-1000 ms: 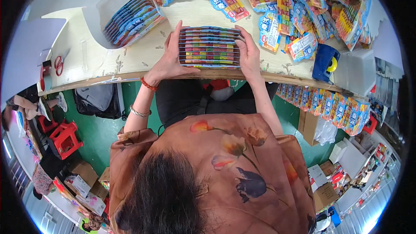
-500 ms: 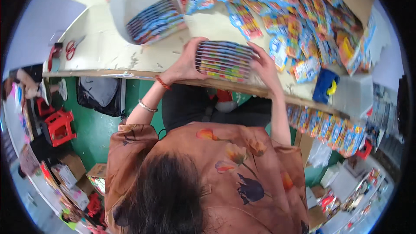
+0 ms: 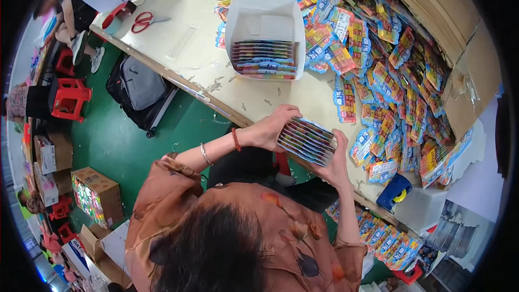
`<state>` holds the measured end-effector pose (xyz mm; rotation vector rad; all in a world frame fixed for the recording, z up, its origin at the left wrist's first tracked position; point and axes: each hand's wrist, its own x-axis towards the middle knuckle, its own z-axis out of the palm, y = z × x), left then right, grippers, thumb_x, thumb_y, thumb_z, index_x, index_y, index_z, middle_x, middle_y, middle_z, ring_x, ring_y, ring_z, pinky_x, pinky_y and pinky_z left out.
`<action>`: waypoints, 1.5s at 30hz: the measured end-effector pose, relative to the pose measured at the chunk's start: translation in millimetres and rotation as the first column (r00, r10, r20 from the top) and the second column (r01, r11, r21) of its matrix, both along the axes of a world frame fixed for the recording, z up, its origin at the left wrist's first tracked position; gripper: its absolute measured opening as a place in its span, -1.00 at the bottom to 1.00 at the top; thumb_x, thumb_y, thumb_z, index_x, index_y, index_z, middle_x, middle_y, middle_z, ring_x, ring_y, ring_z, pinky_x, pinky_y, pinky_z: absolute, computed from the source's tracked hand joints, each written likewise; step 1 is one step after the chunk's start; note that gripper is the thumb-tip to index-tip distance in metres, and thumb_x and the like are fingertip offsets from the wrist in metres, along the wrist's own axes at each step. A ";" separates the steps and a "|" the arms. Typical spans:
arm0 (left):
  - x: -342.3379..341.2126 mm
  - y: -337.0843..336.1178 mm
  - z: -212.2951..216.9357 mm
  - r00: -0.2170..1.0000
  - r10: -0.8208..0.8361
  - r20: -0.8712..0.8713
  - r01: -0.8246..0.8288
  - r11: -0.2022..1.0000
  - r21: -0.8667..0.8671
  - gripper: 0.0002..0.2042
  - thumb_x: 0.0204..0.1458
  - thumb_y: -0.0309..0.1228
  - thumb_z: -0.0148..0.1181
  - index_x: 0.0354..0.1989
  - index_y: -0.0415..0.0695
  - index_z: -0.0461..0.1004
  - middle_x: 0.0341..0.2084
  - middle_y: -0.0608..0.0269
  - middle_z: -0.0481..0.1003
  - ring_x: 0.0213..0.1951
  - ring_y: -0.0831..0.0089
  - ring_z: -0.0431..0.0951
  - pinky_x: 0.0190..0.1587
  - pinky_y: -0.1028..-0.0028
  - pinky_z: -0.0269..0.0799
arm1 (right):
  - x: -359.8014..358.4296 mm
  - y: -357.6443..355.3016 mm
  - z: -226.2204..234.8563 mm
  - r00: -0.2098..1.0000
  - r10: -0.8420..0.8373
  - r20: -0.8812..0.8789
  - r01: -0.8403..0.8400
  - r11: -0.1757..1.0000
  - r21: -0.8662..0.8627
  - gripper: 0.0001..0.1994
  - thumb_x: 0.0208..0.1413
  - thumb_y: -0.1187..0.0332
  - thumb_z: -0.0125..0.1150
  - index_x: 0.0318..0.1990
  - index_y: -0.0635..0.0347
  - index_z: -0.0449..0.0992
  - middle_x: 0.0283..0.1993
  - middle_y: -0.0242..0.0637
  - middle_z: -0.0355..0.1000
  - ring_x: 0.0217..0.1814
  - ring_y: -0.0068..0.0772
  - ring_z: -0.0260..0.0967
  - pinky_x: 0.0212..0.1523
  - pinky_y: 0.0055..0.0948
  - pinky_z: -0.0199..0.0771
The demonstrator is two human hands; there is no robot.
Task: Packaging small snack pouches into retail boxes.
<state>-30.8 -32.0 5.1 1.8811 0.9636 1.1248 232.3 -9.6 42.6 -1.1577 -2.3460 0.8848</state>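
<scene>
Between my two hands is a row of flat, colourful packets (image 3: 306, 141) pressed side by side, their thin edges facing up. My left hand (image 3: 272, 128) wraps the left end, and my right hand (image 3: 336, 158) grips the right end. The row is at the table's front edge, over my lap. Just beyond it stands an open white box (image 3: 265, 78), its flap raised, with a similar row of packets (image 3: 265, 54) filling its near part. To the right of that box spreads a large loose heap of the same packets (image 3: 378, 84).
A big cardboard box (image 3: 459, 89) lies open behind the heap. A blue tape dispenser (image 3: 394, 192) sits near the front edge at right. Red-handled scissors (image 3: 145, 21) lie at far left. Packets hang below the table edge (image 3: 386, 238). A grey backpack (image 3: 141, 84) stands on the green floor.
The whole view has turned, so the table edge now slants down to the right. The row of packets stays between both hands, now tilted, and the white box's inside shows more fully.
</scene>
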 end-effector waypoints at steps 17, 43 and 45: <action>-192.0 142.0 107.3 0.856 0.390 -0.338 -0.308 0.912 0.271 -0.08 -0.39 -0.33 0.54 0.19 -0.24 0.08 0.03 0.01 0.27 0.10 0.24 0.31 0.17 0.32 0.28 | -207.9 222.1 68.1 0.927 0.371 -0.045 -0.307 0.825 0.475 -0.06 -0.35 0.21 0.49 0.22 0.25 0.03 0.21 0.05 0.08 0.25 0.06 0.14 0.26 -0.19 0.18; -196.4 151.7 74.6 0.402 0.520 -0.753 -0.173 0.851 0.496 -0.18 -0.04 -0.19 0.24 0.35 -0.14 -0.06 0.28 0.15 0.11 0.34 0.24 0.06 0.34 0.05 -0.09 | -275.3 204.7 12.1 0.897 0.073 0.435 -0.387 0.605 0.696 -0.36 0.08 0.20 0.15 0.32 0.04 0.10 0.39 -0.33 -0.03 0.49 -0.32 -0.25 0.27 0.34 -0.07; -195.6 147.6 66.3 0.340 0.490 -0.803 -0.188 0.872 0.452 -0.20 0.00 -0.15 0.19 0.37 -0.10 -0.08 0.29 0.18 0.11 0.34 0.22 0.04 0.34 0.03 -0.12 | -274.8 206.5 4.4 0.927 0.229 0.297 -0.368 0.714 0.596 -0.36 0.15 0.03 0.02 0.33 0.08 0.07 0.44 -0.30 -0.12 0.53 -0.29 -0.37 0.33 0.35 -0.29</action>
